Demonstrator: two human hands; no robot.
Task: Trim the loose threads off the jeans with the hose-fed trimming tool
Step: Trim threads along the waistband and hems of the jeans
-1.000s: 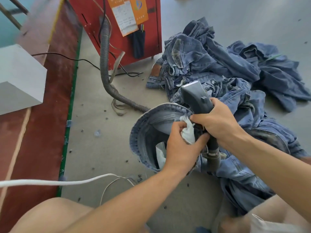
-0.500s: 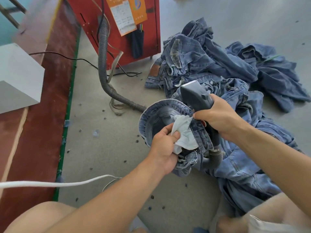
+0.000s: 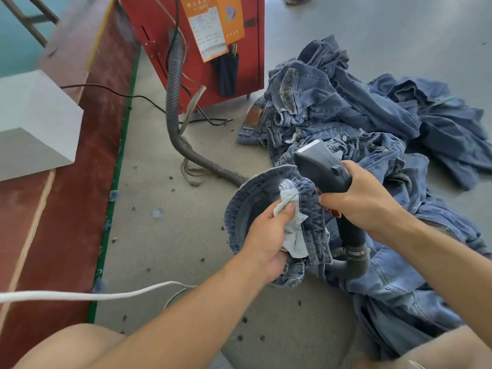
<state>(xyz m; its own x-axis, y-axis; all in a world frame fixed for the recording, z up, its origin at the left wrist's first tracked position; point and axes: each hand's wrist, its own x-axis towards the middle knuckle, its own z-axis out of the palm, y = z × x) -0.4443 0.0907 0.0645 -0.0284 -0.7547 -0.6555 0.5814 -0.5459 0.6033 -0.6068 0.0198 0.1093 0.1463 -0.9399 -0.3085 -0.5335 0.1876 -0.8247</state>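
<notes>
A pair of blue jeans (image 3: 314,222) lies across my lap area, its waistband (image 3: 239,198) turned open into a ring. My left hand (image 3: 269,235) pinches the white pocket lining (image 3: 291,230) at the inside of the waist. My right hand (image 3: 364,201) grips the dark grey trimming tool (image 3: 319,163), whose head points up and away, just right of the waistband. A grey ribbed hose (image 3: 351,243) leaves the tool's lower end and bends under the denim.
A red machine cabinet (image 3: 202,49) stands at the back with a corrugated hose (image 3: 173,102) running from it across the floor. More jeans lie heaped (image 3: 359,102) at right. A red bench (image 3: 66,182) with a grey box (image 3: 32,123) runs along the left. A white cable (image 3: 106,294) crosses low left.
My left hand has drawn the white pocket lining out of the waistband and shifted its hold on it. The tool in my right hand has stayed beside the waistband.
</notes>
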